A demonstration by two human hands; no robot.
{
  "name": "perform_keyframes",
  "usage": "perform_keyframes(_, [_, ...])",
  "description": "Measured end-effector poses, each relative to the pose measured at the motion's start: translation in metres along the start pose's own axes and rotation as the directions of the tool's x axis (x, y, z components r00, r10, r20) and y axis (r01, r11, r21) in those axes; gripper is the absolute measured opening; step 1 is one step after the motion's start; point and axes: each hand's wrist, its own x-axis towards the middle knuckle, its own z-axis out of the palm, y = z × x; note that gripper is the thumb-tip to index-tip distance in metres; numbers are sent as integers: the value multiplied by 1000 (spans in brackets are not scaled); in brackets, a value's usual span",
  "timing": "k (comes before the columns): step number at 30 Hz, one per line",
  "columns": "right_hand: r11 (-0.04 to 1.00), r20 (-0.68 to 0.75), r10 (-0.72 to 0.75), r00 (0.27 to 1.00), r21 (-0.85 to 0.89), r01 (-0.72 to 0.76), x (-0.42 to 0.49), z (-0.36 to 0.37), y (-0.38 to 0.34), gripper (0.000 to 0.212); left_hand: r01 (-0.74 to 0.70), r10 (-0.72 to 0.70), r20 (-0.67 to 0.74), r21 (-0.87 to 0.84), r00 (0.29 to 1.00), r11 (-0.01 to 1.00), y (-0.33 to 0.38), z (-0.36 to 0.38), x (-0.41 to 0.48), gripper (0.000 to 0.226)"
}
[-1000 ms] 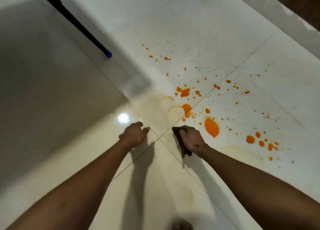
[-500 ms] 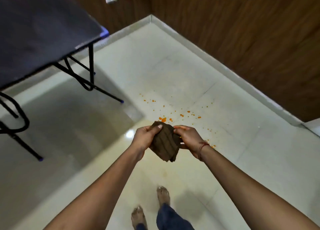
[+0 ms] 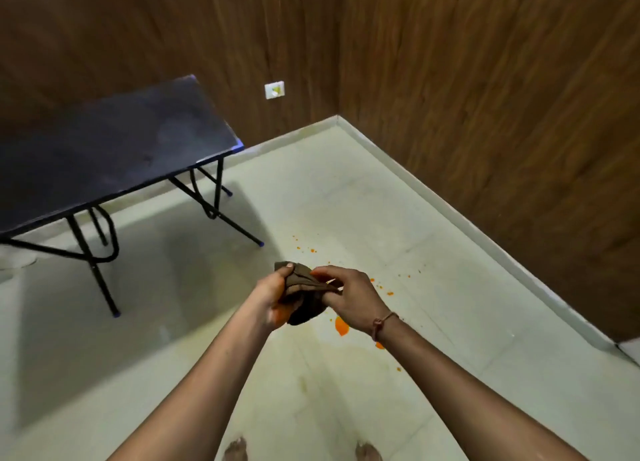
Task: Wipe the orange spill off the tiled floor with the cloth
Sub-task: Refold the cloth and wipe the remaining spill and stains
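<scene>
Head view showed the brown cloth [image 3: 304, 297] bunched in the air above the tiled floor [image 3: 398, 218]; your left hand [image 3: 273, 292] gripped its left side and your right hand [image 3: 349, 296] pinched its top fold; the orange spill [image 3: 341, 326] lay on the tiles beneath; a dark table [image 3: 104, 148] stood well left.

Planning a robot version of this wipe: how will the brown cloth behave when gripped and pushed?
Probably floppy: the cloth bunches and folds between the left hand and right hand. Likely light: finger grips alone hold it up. On the glossy floor it may slide easily, smearing the spill before soaking it.
</scene>
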Motion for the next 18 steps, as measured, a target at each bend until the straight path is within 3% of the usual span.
perform_keyframes(3, [999, 36, -42, 998, 32, 41, -4, -33, -1, 29, -143, 140, 49, 75, 989, 987, -22, 19, -36, 47])
perform_keyframes(5, [979, 118, -24, 993, 202, -1, -12, -53, -13, 25, -272, 264, 72, 168, 962, 947, -36, 29, -62, 60])
perform_keyframes(7, [923, 202, -31, 979, 382, -50, -26, -70, -25, 22, -398, 364, 180, 220, 914, 891, -54, 40, -94, 59])
perform_keyframes(14, [718, 147, 61, 987, 680, -145, -74, -114, -29, 18, -399, 402, 19, 185, 915, 898, -114, 44, -149, 46])
perform_keyframes(18, [750, 299, -52, 953, 641, -161, -136, -141, -31, 18, -470, 466, 103, 357, 879, 807, -153, 53, -199, 78])
